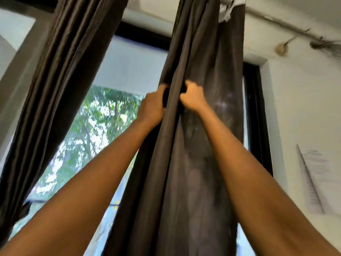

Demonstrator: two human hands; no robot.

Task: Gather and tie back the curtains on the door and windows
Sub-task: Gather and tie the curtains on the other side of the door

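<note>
The curtain [193,182] hides the fingertips of left grip [151,108] and right grip [193,97]; print on the paper [317,169] is blurred.

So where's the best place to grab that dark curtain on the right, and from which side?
Probably its vertical folds, taken from the room side, as the left hand and right hand do now, each curled round a pleat of the right curtain. The cloth hangs in long upright pleats, so fingers closing sideways across them gather several at once.
</note>
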